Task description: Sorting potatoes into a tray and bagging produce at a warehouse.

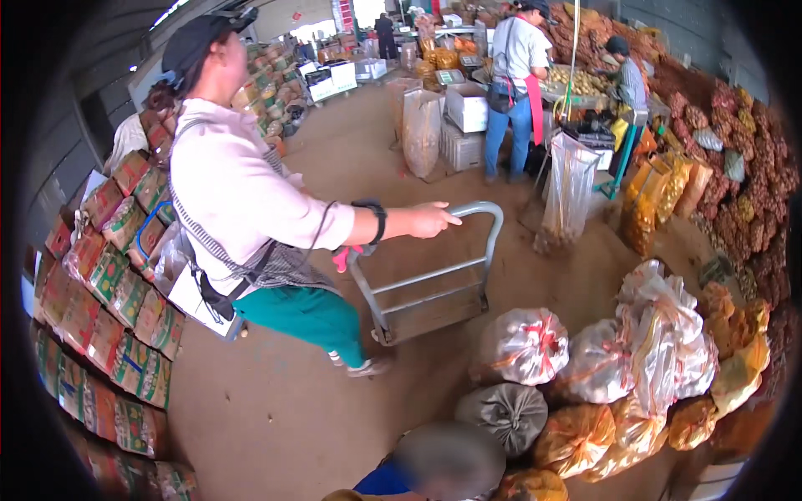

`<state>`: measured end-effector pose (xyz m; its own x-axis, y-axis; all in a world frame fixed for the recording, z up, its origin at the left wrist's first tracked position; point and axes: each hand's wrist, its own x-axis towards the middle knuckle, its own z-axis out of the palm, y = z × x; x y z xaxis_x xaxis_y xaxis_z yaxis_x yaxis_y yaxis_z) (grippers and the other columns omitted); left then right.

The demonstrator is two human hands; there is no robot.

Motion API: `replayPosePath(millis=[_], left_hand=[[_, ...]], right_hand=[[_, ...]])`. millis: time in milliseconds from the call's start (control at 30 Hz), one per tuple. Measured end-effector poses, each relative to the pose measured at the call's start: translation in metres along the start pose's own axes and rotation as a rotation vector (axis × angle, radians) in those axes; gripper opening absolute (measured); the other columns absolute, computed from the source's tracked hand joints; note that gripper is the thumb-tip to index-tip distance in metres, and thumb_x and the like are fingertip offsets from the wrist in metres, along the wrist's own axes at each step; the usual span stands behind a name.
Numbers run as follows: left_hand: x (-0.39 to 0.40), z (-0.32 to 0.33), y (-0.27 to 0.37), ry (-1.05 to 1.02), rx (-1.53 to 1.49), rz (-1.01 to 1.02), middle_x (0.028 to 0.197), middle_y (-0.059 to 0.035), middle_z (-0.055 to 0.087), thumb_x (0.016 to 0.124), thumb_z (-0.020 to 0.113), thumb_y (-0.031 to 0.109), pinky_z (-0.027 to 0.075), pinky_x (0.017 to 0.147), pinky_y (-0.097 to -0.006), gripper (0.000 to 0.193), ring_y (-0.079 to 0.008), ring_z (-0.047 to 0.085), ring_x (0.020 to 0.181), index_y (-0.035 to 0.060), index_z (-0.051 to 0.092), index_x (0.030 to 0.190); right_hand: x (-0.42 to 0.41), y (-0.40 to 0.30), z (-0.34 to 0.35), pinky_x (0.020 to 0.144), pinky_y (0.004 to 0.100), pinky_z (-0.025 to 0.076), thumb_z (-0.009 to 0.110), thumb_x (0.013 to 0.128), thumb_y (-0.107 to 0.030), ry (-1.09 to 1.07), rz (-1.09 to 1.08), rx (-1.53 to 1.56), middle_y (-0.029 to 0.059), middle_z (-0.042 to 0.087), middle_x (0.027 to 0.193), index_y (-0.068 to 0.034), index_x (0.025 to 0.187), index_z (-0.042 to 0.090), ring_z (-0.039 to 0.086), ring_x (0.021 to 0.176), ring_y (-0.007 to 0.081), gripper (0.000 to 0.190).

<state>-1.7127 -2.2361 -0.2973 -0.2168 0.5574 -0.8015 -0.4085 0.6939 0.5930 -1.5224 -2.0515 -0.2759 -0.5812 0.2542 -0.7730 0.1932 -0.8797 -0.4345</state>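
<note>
Neither of my hands can be made out in the head view. Before me a person in a pale pink shirt and green trousers holds the grey metal handle of a platform trolley (432, 270); that hand is the person's own. Tied plastic sacks stand at the lower right: a clear one with red ties (529, 346), a grey one (506, 413) and an orange one (579, 438). At the bottom edge appear a blurred round shape (450, 460) and some blue cloth (382, 481); what they belong to is unclear.
Stacked printed cardboard boxes (103, 313) line the left side. Workers stand at a table of potato-like produce (573, 81) at the upper right, near a tall clear plastic bag (569, 188). Piled reddish net sacks (745, 188) fill the right side.
</note>
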Motion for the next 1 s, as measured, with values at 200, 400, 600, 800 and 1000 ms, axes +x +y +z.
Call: replayPosePath(millis=[200,400,600,800,1000], left_hand=[[-0.003,0.026,-0.035,-0.039,0.896,0.667,0.091,-0.0107,0.067,0.085,0.057,0.038,0.043,0.086,-0.0467,0.041,-0.0261,0.063,0.090,0.0164,0.057,0.120],[-0.011,0.010,-0.018,-0.007,0.532,0.486,0.091,-0.0125,0.067,0.083,0.060,0.037,0.043,0.087,-0.0516,0.037,-0.0279,0.065,0.088,0.0130,0.063,0.111],[0.001,0.002,-0.023,-0.041,0.399,0.390,0.088,-0.0116,0.067,0.094,0.049,0.035,0.048,0.075,-0.0415,0.033,-0.0249,0.066,0.084,0.0085,0.066,0.104],[-0.006,0.002,-0.058,-0.025,0.354,0.330,0.107,-0.0154,0.059,0.074,0.069,0.045,0.042,0.087,-0.0472,0.077,-0.0368,0.055,0.098,0.0133,0.043,0.139],[-0.016,0.011,-0.048,0.017,0.680,0.385,0.114,-0.0122,0.065,0.100,0.041,0.041,0.045,0.096,-0.0347,0.045,-0.0294,0.061,0.107,0.0086,0.055,0.128]], right_hand=[[-0.062,-0.060,0.151,0.052,0.0189,0.040,0.057,0.095,-0.024,0.112,-0.295,-0.228,-0.0061,0.054,0.070,-0.005,0.118,0.061,0.047,0.057,0.0052,0.031],[-0.036,-0.094,0.153,0.081,0.0374,0.051,0.069,0.082,-0.024,-0.366,-0.751,-1.581,0.0149,0.066,0.100,-0.007,0.116,0.062,0.065,0.092,0.0286,0.039],[-0.037,-0.084,0.084,0.073,0.0311,0.051,0.073,0.081,-0.026,-0.111,-0.807,-0.879,0.0077,0.065,0.095,-0.003,0.119,0.058,0.062,0.082,0.0176,0.046],[0.053,0.111,0.034,0.068,0.0379,0.051,0.067,0.082,-0.027,-0.192,-0.742,-1.368,0.0165,0.064,0.102,-0.010,0.136,0.047,0.063,0.077,0.0265,0.060],[-0.017,0.074,0.085,0.081,0.0356,0.052,0.072,0.079,-0.030,0.036,-0.326,-1.000,0.0123,0.071,0.092,-0.002,0.103,0.067,0.068,0.091,0.0227,0.037]])
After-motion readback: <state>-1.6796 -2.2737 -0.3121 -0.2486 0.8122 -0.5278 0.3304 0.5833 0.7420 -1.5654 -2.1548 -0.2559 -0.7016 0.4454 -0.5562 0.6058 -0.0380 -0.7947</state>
